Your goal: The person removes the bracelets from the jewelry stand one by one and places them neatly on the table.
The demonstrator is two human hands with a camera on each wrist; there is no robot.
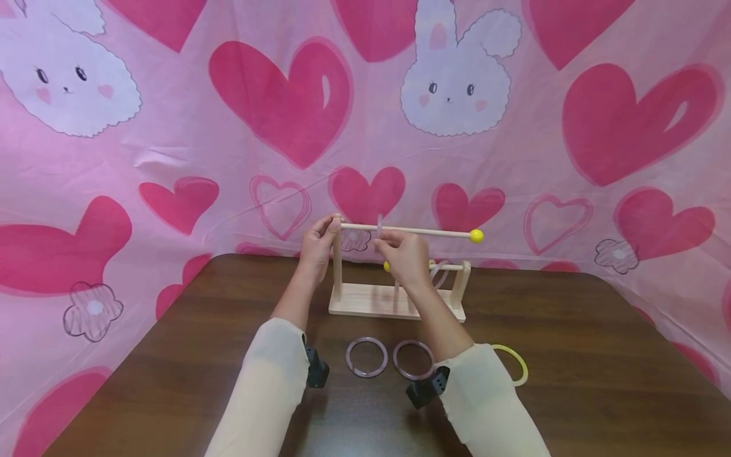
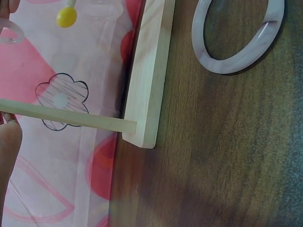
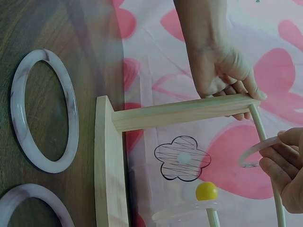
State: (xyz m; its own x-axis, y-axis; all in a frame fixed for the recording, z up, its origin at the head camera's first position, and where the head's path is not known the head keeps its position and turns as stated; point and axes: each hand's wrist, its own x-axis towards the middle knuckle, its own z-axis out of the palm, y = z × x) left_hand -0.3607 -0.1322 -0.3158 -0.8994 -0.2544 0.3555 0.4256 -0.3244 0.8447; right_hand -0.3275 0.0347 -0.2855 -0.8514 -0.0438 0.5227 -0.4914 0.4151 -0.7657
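Head view: left hand [image 1: 316,251] grips post [image 1: 337,270], right hand [image 1: 408,257] pinches pale ring [image 1: 379,222]; right sleeve [image 1: 482,387] overlaps yellow ring [image 1: 523,364].

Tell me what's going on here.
A person's left grip holds the top of the stand's post, while the right grip pinches a pale ring around the top rod. At least one other ring hangs on the lower rod. Two purple rings and a yellow ring lie on the table in front.
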